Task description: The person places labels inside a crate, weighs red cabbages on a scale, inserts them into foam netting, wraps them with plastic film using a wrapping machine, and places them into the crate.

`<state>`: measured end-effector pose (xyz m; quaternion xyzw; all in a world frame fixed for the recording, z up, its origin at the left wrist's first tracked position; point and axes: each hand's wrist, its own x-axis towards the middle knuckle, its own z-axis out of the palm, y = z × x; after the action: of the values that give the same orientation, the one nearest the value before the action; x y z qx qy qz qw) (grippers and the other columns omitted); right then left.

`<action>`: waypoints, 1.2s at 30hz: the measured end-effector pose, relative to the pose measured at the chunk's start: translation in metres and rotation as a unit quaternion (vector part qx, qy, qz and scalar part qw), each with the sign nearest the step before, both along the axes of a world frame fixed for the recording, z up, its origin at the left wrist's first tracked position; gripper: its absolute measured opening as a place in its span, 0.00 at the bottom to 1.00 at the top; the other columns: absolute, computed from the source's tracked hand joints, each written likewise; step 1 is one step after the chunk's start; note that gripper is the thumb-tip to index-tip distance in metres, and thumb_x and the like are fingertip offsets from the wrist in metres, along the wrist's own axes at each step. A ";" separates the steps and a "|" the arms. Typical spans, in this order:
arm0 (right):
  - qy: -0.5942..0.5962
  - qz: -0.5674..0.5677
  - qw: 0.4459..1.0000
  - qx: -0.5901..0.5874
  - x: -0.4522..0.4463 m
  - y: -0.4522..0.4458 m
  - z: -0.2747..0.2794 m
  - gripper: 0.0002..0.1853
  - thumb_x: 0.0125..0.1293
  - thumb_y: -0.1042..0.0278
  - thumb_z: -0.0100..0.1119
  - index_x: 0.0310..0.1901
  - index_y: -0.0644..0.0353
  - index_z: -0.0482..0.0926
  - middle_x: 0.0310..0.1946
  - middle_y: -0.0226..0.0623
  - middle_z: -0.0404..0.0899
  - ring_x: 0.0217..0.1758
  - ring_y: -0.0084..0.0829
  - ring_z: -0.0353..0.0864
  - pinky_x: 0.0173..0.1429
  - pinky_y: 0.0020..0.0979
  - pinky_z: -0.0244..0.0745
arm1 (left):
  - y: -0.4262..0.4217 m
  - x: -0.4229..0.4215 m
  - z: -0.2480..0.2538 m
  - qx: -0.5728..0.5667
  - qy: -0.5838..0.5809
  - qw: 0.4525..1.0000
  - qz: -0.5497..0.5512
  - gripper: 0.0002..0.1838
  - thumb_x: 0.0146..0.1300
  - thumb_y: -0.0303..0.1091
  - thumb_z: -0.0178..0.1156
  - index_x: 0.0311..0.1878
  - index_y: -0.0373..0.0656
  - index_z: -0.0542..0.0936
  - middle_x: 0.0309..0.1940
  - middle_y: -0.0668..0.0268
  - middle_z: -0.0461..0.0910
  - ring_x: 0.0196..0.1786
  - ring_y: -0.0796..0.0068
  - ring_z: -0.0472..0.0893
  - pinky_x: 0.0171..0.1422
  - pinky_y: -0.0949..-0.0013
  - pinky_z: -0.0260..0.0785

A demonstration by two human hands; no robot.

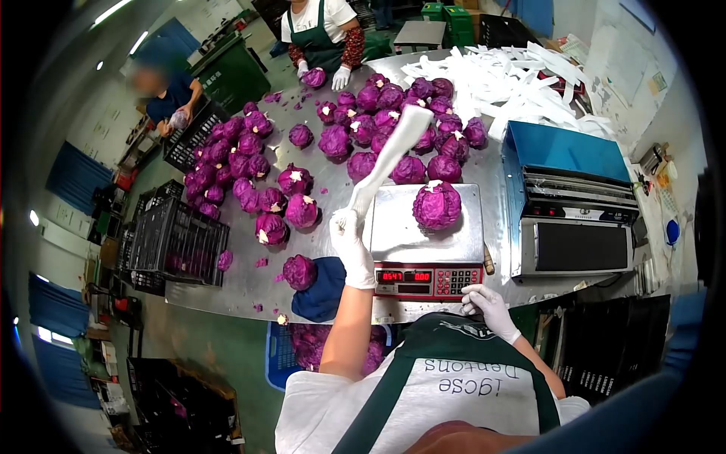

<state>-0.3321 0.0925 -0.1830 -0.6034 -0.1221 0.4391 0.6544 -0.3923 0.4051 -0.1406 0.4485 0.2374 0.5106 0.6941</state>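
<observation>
In my gloved left hand is the lower end of a white foam net sleeve, which stands up and leans to the right. A red cabbage sits on the steel pan of a red digital scale, whose lit display reads 0.547 and 0.00. My gloved right hand is beside the scale's front right corner, fingers loosely bent and slightly apart, with nothing visible in them. Another red cabbage rests against a dark blue cloth left of the scale.
Several red cabbages cover the steel table. White foam sleeves are piled at the back right. A blue-topped wrapping machine stands right; black crates stand left. Two people handle cabbages beyond the table. A blue basket holds cabbages below.
</observation>
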 end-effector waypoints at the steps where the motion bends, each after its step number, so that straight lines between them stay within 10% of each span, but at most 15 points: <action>1: 0.002 -0.004 1.000 0.001 -0.002 0.000 -0.001 0.13 0.74 0.66 0.49 0.51 0.64 0.78 0.35 0.29 0.80 0.35 0.16 0.78 0.40 0.19 0.74 | 0.003 0.003 -0.005 -0.002 0.010 1.000 0.008 0.06 0.68 0.32 0.59 0.45 0.42 0.76 0.41 0.71 0.75 0.46 0.82 0.73 0.57 0.75 0.64; 14: -0.005 -0.039 0.999 -0.033 -0.033 -0.009 -0.008 0.13 0.74 0.66 0.49 0.50 0.66 0.78 0.36 0.34 0.82 0.35 0.20 0.80 0.42 0.21 0.76 | -0.003 -0.004 -0.056 -0.176 0.266 0.932 -0.173 0.23 0.67 0.44 0.59 0.61 0.43 0.74 0.51 0.69 0.74 0.47 0.77 0.73 0.49 0.72 0.70; 18: -0.010 -0.039 0.998 -0.040 -0.044 -0.016 -0.008 0.13 0.74 0.66 0.49 0.50 0.65 0.78 0.37 0.34 0.82 0.35 0.21 0.81 0.42 0.21 0.76 | -0.006 -0.013 -0.058 0.026 0.368 0.912 -0.178 0.14 0.69 0.37 0.58 0.50 0.38 0.79 0.27 0.73 0.76 0.28 0.86 0.72 0.32 0.78 0.64; 26: 0.002 -0.080 0.997 -0.024 -0.051 -0.048 -0.003 0.12 0.73 0.66 0.51 0.50 0.64 0.78 0.37 0.33 0.81 0.35 0.20 0.81 0.42 0.21 0.75 | -0.041 -0.022 -0.026 0.138 0.304 0.936 -0.114 0.08 0.68 0.30 0.57 0.49 0.41 0.77 0.24 0.73 0.75 0.28 0.86 0.72 0.36 0.79 0.65; 36: -0.161 -0.244 0.952 -0.092 -0.032 -0.231 0.014 0.12 0.71 0.69 0.52 0.50 0.65 0.79 0.36 0.32 0.82 0.37 0.21 0.80 0.44 0.22 0.73 | -0.248 0.038 0.010 0.153 0.171 0.917 -0.325 0.10 0.67 0.27 0.55 0.51 0.38 0.78 0.29 0.71 0.75 0.33 0.86 0.71 0.40 0.79 0.66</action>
<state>-0.3641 -0.1382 -0.1686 -0.7349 -0.0340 0.1722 0.6550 -0.3545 0.1571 -0.1301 0.6819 0.1127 0.2020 0.6939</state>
